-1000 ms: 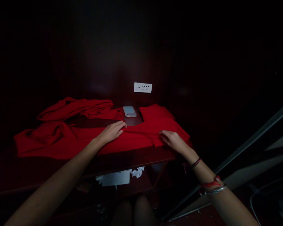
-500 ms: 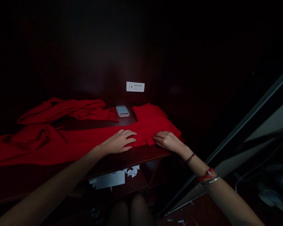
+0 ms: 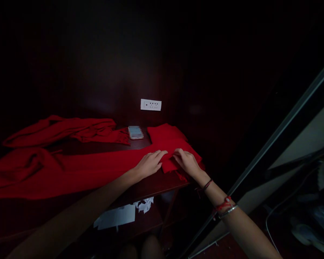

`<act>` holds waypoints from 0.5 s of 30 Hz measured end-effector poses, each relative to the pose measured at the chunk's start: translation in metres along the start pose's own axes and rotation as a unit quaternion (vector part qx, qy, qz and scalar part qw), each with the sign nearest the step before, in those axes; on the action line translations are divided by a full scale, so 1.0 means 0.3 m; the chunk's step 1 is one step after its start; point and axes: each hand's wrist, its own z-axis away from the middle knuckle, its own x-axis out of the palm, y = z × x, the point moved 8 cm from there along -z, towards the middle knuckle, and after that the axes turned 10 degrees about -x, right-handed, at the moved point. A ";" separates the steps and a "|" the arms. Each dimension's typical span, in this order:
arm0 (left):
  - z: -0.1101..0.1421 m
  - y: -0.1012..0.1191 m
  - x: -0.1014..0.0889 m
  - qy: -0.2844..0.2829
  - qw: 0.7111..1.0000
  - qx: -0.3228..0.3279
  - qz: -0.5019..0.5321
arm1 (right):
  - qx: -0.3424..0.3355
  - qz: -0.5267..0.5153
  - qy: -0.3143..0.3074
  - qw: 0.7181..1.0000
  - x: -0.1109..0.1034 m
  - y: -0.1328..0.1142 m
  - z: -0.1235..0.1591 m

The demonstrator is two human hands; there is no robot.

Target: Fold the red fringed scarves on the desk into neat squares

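Observation:
A long red scarf point(image 3: 102, 163) stretches across a dark wooden shelf point(image 3: 151, 186), with its right part in flat layers. Fringe shows at the front right edge. My left hand point(image 3: 151, 163) is closed on the cloth near those layers, thumb and fingers curled at its edge. Just to the right, my right hand point(image 3: 186, 160) pinches the same cloth with bent fingers. The fingertips of both hands are close together and partly hidden in the red fabric. Toward the left, the cloth lies in loose folds, and a bunched fringed length runs behind it.
A phone-like object point(image 3: 135, 132), blurred out, lies behind the scarf. The back wall carries a white socket plate point(image 3: 151, 104). Papers point(image 3: 116, 217) and crumpled white scraps point(image 3: 145, 205) are on a lower shelf. A metal-edged frame point(image 3: 280, 118) slants along the right side.
My left hand has moved right along the scarf, from flat, spread fingers to a closed grip beside my right hand. The view has shifted right, so the scene sits farther left.

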 end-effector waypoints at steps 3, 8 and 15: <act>-0.006 -0.017 -0.010 0.018 0.999 0.003 0.046 | -0.003 -0.020 0.019 1.000 -0.001 -0.007 0.015; 0.008 -0.029 -0.024 0.029 0.999 0.021 0.009 | -0.043 -0.017 -0.005 0.999 0.011 -0.035 0.044; -0.006 -0.022 -0.033 0.048 0.994 0.050 -0.084 | -0.055 -0.027 0.074 0.995 -0.008 -0.007 0.037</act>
